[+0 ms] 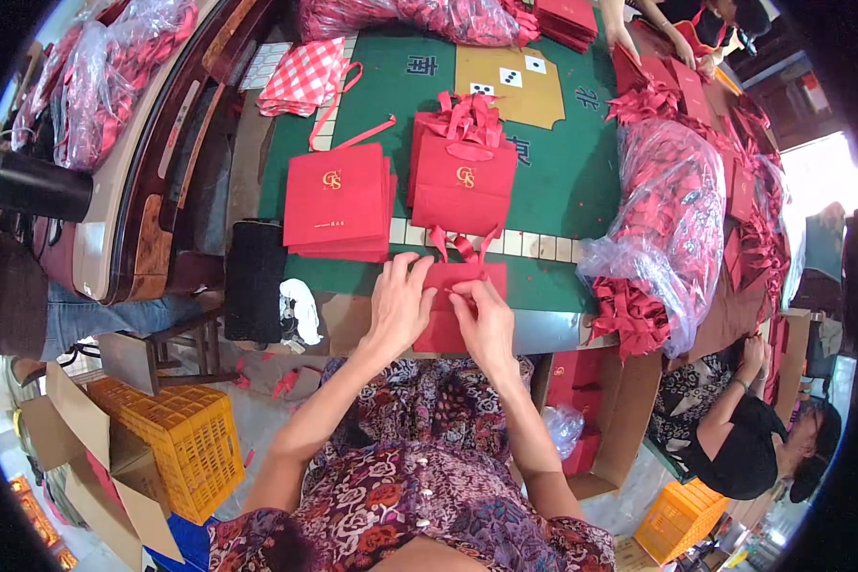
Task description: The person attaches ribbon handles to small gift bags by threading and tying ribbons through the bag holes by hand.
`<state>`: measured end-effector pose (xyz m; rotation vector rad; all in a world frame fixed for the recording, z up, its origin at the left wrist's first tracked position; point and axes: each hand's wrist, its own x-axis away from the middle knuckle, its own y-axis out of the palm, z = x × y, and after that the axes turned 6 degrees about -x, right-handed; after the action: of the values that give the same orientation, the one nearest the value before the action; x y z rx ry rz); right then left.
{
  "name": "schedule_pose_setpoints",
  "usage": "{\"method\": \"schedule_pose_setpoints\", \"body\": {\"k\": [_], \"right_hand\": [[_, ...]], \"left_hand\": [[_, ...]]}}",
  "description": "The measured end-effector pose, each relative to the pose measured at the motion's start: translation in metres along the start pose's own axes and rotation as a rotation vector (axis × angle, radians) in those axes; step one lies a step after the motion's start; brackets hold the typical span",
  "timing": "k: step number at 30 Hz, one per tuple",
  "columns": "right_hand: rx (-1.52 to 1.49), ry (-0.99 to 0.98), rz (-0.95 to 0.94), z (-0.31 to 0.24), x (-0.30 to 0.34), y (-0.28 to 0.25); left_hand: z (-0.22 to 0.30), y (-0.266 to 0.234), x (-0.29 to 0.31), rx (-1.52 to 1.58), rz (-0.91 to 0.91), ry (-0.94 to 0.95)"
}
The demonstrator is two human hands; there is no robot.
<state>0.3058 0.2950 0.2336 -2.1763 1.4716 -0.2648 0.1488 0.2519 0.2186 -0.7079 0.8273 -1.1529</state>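
Observation:
A small red paper gift bag (439, 329) lies flat at the table's near edge, with red ribbon (462, 250) loops at its top. My left hand (400, 303) rests on the bag's left side, fingers stretched out. On the bag's right half my right hand (484, 324) has thumb and fingertips closed in a pinch; what lies between them is too small to make out. Just beyond are two piles: flat red bags (336, 202) on the left, and red bags with ribbon handles (463, 186) on the right.
Clear plastic sacks of red ribboned goods (672, 219) crowd the table's right side. A red checked cloth bag (305, 76) lies far left. An open carton (629, 419) stands below right, a yellow crate (186, 439) below left. Co-workers sit right; a co-worker's hands (682, 43) show far right.

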Motion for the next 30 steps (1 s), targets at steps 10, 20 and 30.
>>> {"method": "schedule_pose_setpoints", "body": {"k": [10,20,30], "right_hand": [[0.053,0.093,0.064,-0.002,-0.006,0.012],[0.027,0.242,-0.024,-0.006,-0.003,0.0],[-0.008,0.299,-0.021,-0.01,-0.004,-0.006]], "left_hand": [[0.008,-0.008,-0.002,0.144,-0.042,-0.007],[0.015,-0.007,-0.005,0.19,-0.051,0.035],[0.028,-0.004,0.004,0.148,-0.019,0.079]]}}
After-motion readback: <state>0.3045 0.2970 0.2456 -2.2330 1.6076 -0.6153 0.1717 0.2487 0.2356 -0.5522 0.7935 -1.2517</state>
